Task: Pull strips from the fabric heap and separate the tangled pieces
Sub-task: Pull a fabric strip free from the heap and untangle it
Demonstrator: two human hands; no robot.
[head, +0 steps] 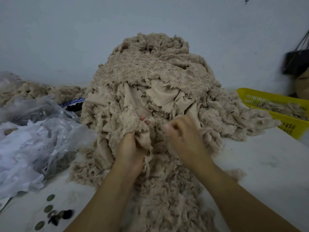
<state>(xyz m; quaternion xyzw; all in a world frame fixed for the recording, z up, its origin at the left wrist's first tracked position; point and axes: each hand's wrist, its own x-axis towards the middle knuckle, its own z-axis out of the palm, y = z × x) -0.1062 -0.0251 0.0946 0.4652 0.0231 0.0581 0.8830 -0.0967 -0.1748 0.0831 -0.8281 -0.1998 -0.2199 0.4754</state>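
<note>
A tall fabric heap (150, 77) of beige fluffy pieces with smooth backing is piled on the white table (267, 164) against the pale wall (66, 39), and its lower edge spills toward the person. At the front of the heap, a fluffy strip (132, 122) is gripped by the left hand (132, 146), with fingers curled round it and two fingertips (143, 117) showing over its top. Just right of that strip, the right hand (182, 136) is held against the heap with fingers curled; it is blurred, and whether a piece is pinched cannot be told.

Left of the heap, crumpled clear plastic bags (41, 131) are spread, touching the heap's edge. A dark container (73, 105) with a blue rim is partly hidden between them and the heap. A lower pile of the same fluff (33, 91) lies behind the bags. Near the heap's front left, round buttons (48, 208) are scattered. Right of the heap, a yellow basket (274, 102) holding fluffy scraps is set, with the heap's fringe touching it. A dark bag (296, 62) hangs above the basket.
</note>
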